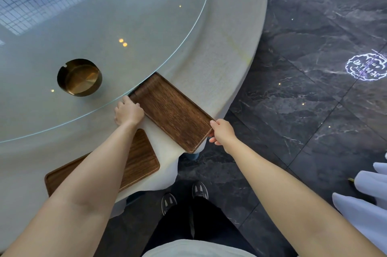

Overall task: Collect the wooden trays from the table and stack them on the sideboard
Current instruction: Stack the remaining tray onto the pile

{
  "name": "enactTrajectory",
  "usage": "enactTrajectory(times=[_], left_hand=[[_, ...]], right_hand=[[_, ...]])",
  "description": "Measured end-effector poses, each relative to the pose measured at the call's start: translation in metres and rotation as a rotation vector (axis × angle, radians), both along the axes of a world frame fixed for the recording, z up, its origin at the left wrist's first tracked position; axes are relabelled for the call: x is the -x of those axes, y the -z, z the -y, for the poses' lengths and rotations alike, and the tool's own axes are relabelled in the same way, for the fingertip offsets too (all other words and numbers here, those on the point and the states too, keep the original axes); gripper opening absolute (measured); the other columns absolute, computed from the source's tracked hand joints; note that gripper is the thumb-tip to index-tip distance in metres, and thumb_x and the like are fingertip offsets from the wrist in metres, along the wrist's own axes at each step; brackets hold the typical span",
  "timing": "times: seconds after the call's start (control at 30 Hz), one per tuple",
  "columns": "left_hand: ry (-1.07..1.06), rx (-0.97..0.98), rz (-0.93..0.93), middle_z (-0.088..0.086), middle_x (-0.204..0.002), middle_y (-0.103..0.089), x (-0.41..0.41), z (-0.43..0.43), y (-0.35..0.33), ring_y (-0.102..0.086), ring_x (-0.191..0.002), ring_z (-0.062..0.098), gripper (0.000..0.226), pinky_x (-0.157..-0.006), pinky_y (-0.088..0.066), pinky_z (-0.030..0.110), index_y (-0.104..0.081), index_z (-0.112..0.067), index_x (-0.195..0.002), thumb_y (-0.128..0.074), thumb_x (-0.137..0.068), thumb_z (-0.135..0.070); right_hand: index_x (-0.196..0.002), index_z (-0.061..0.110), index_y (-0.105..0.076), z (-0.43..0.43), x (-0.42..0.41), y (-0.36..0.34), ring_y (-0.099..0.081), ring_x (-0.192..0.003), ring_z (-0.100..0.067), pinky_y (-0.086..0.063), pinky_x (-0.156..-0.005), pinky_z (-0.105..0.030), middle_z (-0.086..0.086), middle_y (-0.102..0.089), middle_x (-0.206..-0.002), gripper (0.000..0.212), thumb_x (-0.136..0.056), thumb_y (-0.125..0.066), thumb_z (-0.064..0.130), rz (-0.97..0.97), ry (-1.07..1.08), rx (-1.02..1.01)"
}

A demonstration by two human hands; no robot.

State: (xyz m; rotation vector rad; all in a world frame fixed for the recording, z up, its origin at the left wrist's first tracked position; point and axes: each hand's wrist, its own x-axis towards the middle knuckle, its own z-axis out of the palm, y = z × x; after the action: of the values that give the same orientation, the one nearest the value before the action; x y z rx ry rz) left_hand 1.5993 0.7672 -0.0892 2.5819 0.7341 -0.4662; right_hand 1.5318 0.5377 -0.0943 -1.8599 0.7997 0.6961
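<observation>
The left hand [128, 112] has its fingers curled over the long inner edge of a dark wooden tray [171, 110], closed on the rim right where the tray's far corner slips under the glass turntable [104, 32]. The right hand [223, 132] pinches the near short end, thumb on top and the other fingers tucked beneath, where that end hangs over the edge of the cloth-covered table [226, 47]. So both hands are clamped on the same tray, at opposite ends.

Just nearer than the left wrist, partly hidden under the forearm, a second wooden tray [142, 164] lies flat on the cloth, untouched. Beyond the left knuckles a brass ashtray [80, 77] sits on the glass.

This looks like the pickup step. Next, I'd guess, the tray must be drawn out toward the person before lifting, since its corner sits under the glass. The sideboard isn't in sight.
</observation>
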Motion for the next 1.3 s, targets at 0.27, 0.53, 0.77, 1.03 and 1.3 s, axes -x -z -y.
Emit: enactTrajectory(times=[0.27,0.53,0.77,1.03,1.3], left_hand=[[0.393,-0.163,-0.075,0.024,-0.134,-0.047,0.007,0.020,-0.001,-0.040,-0.127,0.038,0.055,-0.103,-0.034,0.045,-0.048,0.001,-0.125,-0.033,-0.096,-0.044],[0.508,-0.148,-0.091,0.023,-0.123,-0.056,0.005,0.035,-0.006,-0.047,-0.121,0.037,0.051,-0.100,-0.036,0.044,-0.058,-0.005,-0.107,-0.024,-0.098,-0.042],[0.372,0.148,0.136,0.016,-0.082,-0.060,0.018,-0.007,-0.037,-0.055,-0.081,0.032,0.051,-0.070,-0.034,0.034,-0.051,-0.007,-0.067,-0.029,-0.098,-0.041],[0.123,0.006,0.119,0.037,-0.090,-0.066,0.104,-0.120,-0.066,-0.062,-0.089,0.045,0.068,-0.076,-0.045,0.043,-0.052,0.007,-0.052,-0.033,-0.097,-0.040],[-0.117,0.009,-0.093,0.016,-0.076,-0.058,0.206,-0.190,-0.038,-0.055,-0.078,0.031,0.060,-0.069,-0.039,0.034,-0.043,-0.014,-0.048,-0.025,-0.097,-0.045]], right_hand=[[-0.079,0.013,-0.046,0.050,0.013,-0.003,-0.037,-0.053,-0.012,-0.031,-0.047,-0.023,-0.003,-0.043,-0.071,0.030,-0.101,-0.029,0.024,0.088,0.254,0.035],[-0.090,0.009,-0.049,0.076,0.021,-0.011,-0.039,-0.060,-0.008,-0.031,-0.053,-0.021,-0.001,-0.047,-0.076,0.028,-0.101,-0.029,0.025,0.190,0.280,0.069],[-0.092,0.010,-0.051,0.056,-0.014,-0.044,-0.041,-0.062,-0.008,-0.031,-0.054,-0.022,0.002,-0.046,-0.072,0.029,-0.101,-0.029,0.028,0.329,0.159,0.044],[-0.072,0.010,-0.049,-0.063,-0.047,-0.050,-0.042,-0.066,-0.022,-0.032,-0.059,-0.031,-0.004,-0.045,-0.066,0.033,-0.098,-0.037,0.026,0.381,-0.263,0.020],[-0.059,0.020,-0.039,-0.160,-0.016,-0.033,-0.048,-0.054,-0.023,-0.036,-0.048,-0.028,-0.004,-0.047,-0.063,0.040,-0.098,-0.037,0.025,0.346,-0.642,0.077]])
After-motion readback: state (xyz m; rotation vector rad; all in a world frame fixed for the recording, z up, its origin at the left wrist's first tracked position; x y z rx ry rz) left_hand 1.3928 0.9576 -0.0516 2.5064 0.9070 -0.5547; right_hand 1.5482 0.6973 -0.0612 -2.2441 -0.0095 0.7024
